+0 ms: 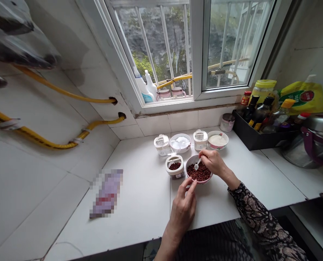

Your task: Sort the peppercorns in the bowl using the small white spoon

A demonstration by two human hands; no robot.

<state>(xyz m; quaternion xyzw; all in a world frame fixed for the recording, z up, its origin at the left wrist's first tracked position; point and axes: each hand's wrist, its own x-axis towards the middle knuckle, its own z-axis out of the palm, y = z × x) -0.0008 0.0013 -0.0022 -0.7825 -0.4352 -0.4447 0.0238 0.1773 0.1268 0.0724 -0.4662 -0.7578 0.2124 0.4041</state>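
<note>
A bowl of dark red peppercorns (201, 172) stands on the white counter. My right hand (212, 162) pinches a small white spoon (196, 166), whose scoop is over the peppercorns inside the bowl. At the bowl's near left rim are the fingertips of my left hand (183, 204), touching or steadying it. Just left of the bowl sits a clear jar with a white-framed lid (175, 166), partly filled with the same peppercorns. Behind are two more lidded jars (161, 144) (200, 139), a bowl of white powder (180, 143) and a bowl of pale grains (218, 140).
A black box of sauce bottles (261, 139) stands at the back right, with a metal pot (302, 148) beside it. A small round jar (227, 122) is by the wall. On the left lies a blurred purple item (107, 195). A window is behind the counter.
</note>
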